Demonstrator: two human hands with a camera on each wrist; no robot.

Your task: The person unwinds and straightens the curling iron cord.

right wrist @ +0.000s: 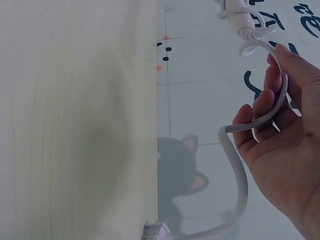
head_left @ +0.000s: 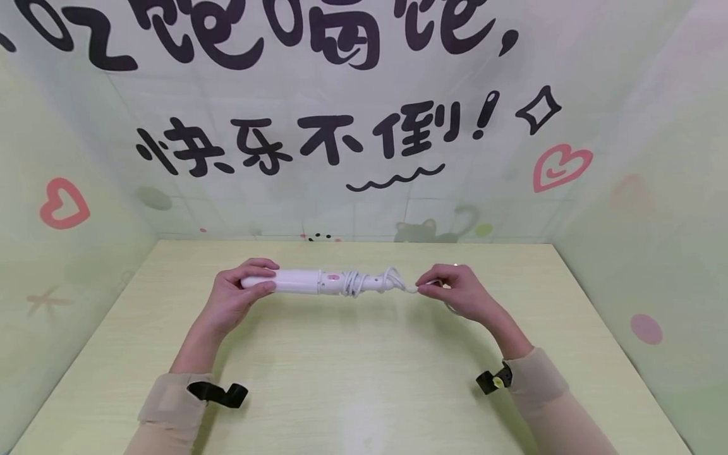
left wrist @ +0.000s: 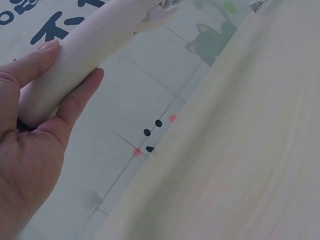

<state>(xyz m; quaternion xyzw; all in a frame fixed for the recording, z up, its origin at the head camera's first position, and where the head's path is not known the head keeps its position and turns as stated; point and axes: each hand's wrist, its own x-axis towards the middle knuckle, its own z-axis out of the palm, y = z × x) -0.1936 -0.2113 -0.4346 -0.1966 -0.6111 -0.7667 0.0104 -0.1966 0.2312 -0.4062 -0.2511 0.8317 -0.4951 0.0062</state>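
A long white hair iron (head_left: 298, 282), cylindrical and marked with a small pink spot, is held level above the table. My left hand (head_left: 230, 297) grips its left end, thumb and fingers on either side of the ribbed casing (left wrist: 82, 47). The white cord (head_left: 354, 284) is wound in loops round the narrower right part. Close to where it leaves the iron, my right hand (head_left: 457, 294) pinches this cord between thumb and fingers. In the right wrist view the cord crosses the fingers, then bends down toward a white plug (right wrist: 156, 231).
A pale wooden table (head_left: 352, 366) lies below both hands. Behind it stands a printed backdrop (head_left: 318, 208) with black lettering, and similar printed sheets (head_left: 631, 265) rise at both sides. Each wrist wears a black camera mount (head_left: 218, 393).
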